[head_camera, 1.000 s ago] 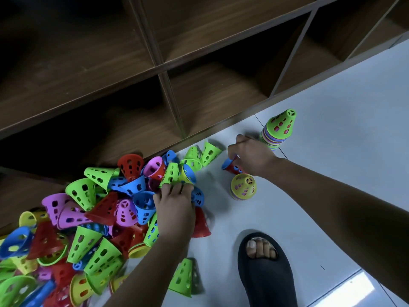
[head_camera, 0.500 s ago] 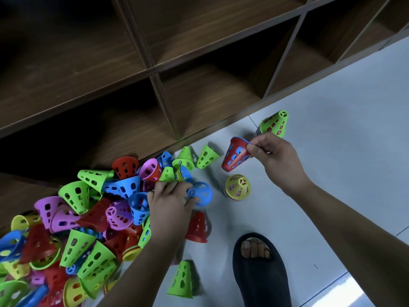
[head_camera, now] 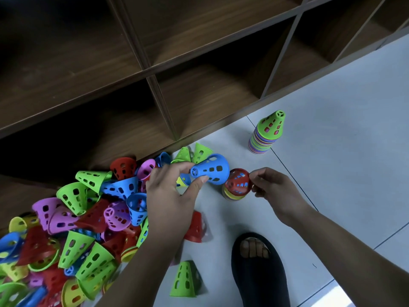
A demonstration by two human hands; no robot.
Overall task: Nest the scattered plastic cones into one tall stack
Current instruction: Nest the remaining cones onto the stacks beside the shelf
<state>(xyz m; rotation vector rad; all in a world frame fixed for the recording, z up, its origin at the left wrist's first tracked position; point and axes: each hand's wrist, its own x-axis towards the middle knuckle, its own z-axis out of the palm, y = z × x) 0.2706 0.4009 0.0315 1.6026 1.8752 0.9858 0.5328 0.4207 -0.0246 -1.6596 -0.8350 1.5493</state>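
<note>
A pile of perforated plastic cones (head_camera: pixel 73 229) in green, red, blue, purple and yellow lies on the floor at the left. My left hand (head_camera: pixel 170 200) holds a blue cone (head_camera: pixel 211 169) on its side above the floor, pinched at its narrow tip. A red cone (head_camera: pixel 238 183) sits nested on a yellow cone (head_camera: pixel 231 196) just right of it. My right hand (head_camera: pixel 272 191) has thumb and forefinger at the red cone's right edge. A tall stack (head_camera: pixel 265 138) topped by a green cone stands further back on the right.
A dark wooden shelf unit (head_camera: pixel 155 89) with open compartments runs along the back. My foot in a black slipper (head_camera: pixel 259 269) rests on the pale tiled floor (head_camera: pixel 343 151). A single green cone (head_camera: pixel 183 280) and a red cone (head_camera: pixel 195 227) lie near my left arm.
My right hand brought the red cone down onto the yellow cone. My left hand lifted the blue cone out of the pile and carried it right, toward that small stack.
</note>
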